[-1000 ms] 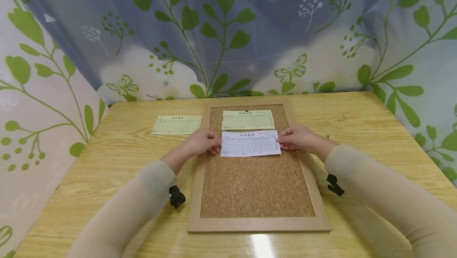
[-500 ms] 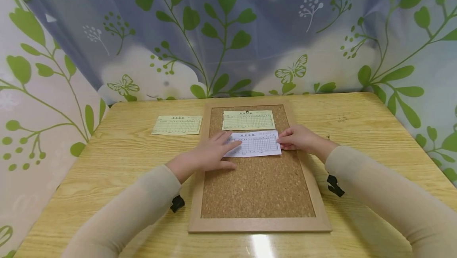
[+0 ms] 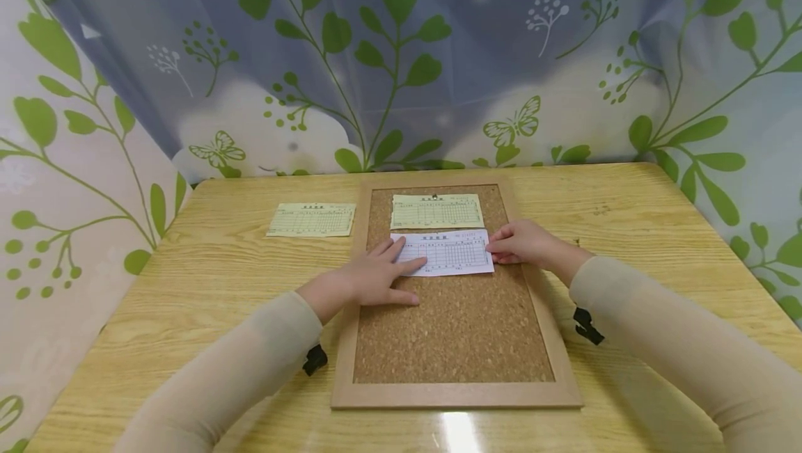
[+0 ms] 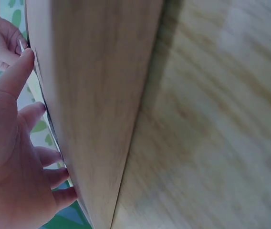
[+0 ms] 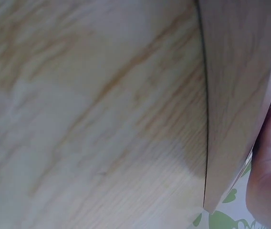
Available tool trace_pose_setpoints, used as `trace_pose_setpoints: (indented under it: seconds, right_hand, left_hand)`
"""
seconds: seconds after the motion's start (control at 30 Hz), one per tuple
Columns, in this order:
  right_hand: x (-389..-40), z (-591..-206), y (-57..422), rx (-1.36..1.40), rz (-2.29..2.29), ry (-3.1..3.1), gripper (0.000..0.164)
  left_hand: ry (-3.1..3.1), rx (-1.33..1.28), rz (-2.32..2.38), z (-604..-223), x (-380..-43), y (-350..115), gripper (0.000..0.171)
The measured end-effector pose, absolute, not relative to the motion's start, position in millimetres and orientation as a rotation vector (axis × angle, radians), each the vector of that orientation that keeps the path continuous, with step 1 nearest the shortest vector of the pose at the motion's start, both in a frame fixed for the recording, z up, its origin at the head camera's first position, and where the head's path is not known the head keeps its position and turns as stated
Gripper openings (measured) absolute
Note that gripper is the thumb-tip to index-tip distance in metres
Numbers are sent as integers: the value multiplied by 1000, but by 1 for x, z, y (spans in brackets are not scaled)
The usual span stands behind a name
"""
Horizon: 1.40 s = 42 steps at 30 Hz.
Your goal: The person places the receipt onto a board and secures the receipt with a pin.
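A white printed form slip (image 3: 457, 255) lies on the framed cork board (image 3: 454, 335), just below a yellow form slip (image 3: 436, 212) that has a pushpin (image 3: 434, 197) at its top edge. With fingers spread, my left hand (image 3: 374, 275) rests on the left end of the white slip. My right hand (image 3: 523, 242) pinches the slip's right edge between thumb and fingers. In the left wrist view the left hand (image 4: 16, 162) reaches over the board's frame (image 4: 92, 95). Only part of the right hand (image 5: 269, 176) shows in the right wrist view.
A second yellow form slip (image 3: 311, 220) lies on the wooden table (image 3: 207, 286), left of the board. Near the right hand is a small dark object (image 3: 576, 241), too small to identify. A leaf-patterned curtain (image 3: 401, 63) hangs behind the table.
The left hand has let go of the white slip's left edge and moved right onto the slip, fingers spread. The right hand keeps its pinch in place.
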State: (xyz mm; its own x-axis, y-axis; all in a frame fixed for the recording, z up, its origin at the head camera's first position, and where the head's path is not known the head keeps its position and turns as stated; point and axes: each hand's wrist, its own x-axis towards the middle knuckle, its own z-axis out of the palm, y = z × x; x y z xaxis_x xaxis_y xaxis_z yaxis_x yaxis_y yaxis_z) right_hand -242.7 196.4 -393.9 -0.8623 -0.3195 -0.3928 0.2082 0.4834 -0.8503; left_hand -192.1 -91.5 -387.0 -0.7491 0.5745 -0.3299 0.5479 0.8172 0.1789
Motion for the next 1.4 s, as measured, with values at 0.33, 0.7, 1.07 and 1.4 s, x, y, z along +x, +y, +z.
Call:
trace_pose_setpoints:
  seconds: [0.33,0.7,1.07,1.4]
  right_hand:
    - [-240,-389,193,-120,-1295,2296,23]
    - [-239,-386,195,-165,-1311,2323,24]
    - [-239,-386,196,-179,-1337,2312,24]
    - [-238,-386,202,-158,-1316,2329,25]
  left_hand:
    - [2629,836,53,-387,-192,-89,74]
    - [2628,823,31,-389,-192,-89,75]
    - [2601,804,15,-387,-193,-88,75]
    - [2577,793,-21,-389,-193,-86,76]
